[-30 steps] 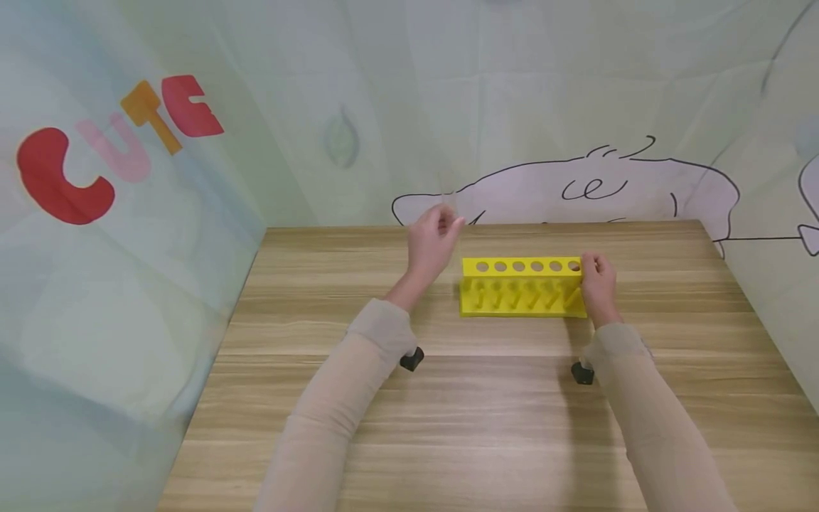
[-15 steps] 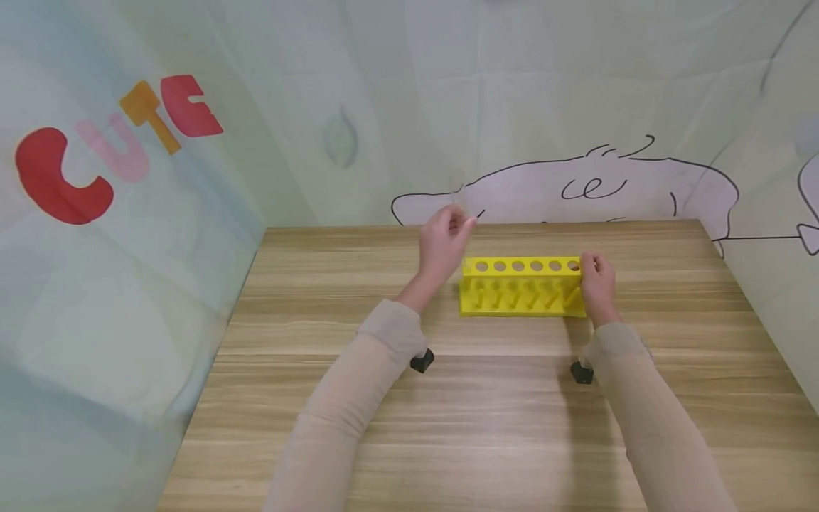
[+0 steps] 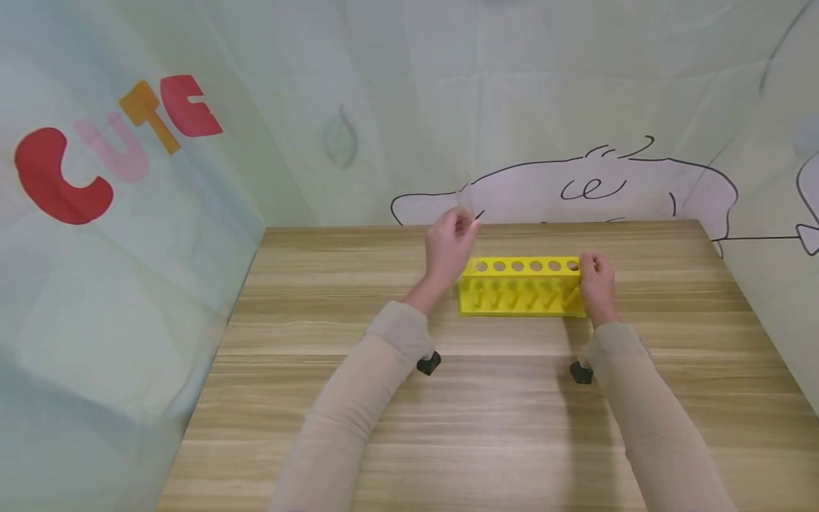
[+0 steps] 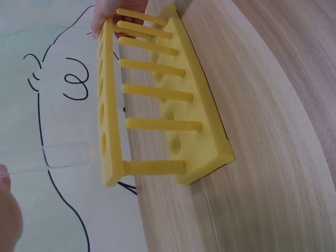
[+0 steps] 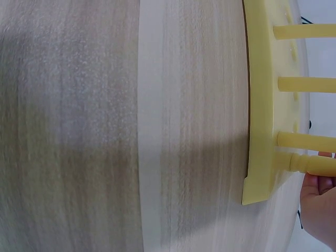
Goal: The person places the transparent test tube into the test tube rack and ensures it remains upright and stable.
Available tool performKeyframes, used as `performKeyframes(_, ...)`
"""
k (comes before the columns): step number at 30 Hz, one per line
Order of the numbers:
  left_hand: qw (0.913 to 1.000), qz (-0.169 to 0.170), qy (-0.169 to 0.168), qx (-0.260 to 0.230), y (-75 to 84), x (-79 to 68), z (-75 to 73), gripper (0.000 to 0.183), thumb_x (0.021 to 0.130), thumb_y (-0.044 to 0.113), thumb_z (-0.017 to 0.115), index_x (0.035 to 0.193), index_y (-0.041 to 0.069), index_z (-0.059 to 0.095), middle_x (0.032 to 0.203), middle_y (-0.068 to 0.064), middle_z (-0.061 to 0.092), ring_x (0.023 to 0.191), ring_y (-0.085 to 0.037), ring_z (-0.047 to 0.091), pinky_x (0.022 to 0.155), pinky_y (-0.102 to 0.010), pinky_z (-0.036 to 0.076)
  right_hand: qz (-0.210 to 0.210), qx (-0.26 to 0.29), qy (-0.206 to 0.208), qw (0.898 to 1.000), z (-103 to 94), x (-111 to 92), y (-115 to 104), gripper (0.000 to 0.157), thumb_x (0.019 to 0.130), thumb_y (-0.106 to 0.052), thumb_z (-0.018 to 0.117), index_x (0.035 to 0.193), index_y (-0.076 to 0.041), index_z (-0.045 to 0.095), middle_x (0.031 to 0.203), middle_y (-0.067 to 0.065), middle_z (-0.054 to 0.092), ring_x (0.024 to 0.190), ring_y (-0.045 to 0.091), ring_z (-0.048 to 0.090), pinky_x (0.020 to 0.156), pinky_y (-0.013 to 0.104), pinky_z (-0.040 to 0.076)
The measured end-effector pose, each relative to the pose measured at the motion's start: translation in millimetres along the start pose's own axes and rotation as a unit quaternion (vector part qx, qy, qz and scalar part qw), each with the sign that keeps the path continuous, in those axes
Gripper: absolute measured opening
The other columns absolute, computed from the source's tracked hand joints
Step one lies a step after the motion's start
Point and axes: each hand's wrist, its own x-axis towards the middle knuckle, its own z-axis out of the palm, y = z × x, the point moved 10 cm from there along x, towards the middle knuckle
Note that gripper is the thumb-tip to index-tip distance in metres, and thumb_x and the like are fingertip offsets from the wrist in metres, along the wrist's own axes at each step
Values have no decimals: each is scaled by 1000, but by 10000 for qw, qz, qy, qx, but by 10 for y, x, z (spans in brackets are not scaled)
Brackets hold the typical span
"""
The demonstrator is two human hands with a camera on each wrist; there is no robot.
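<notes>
A yellow test tube rack (image 3: 522, 306) stands upright on the wooden table, with a row of holes along its top shelf and pegs below. My left hand (image 3: 450, 245) pinches a clear glass test tube (image 4: 68, 155) above the rack's left end. In the left wrist view the tube's rounded bottom is just outside the end hole of the top shelf. My right hand (image 3: 598, 284) grips the rack's right end, its fingers at the end post in the right wrist view. The holes that show hold no tubes.
The wooden table (image 3: 499, 427) meets a printed cloth backdrop (image 3: 358, 85) along its back edge. Another cloth wall with the letters CUTE hangs at the left. A small black piece sits at each sleeve cuff.
My left hand has moved right with the test tube, from beside the rack to over its left end hole. The right hand and the rack have stayed in place.
</notes>
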Motion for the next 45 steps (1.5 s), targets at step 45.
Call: performKeyframes(45,9983,-10,-365,449,-5,-90,344,22,86,29,56,86,7,53,84,-4,59,79,-14,56,72,-15,48,-31,-47,90,9999,-14,10,14,21,92,-40,33,87,-23,44,89,-8,45,77,8,38,69,21,34)
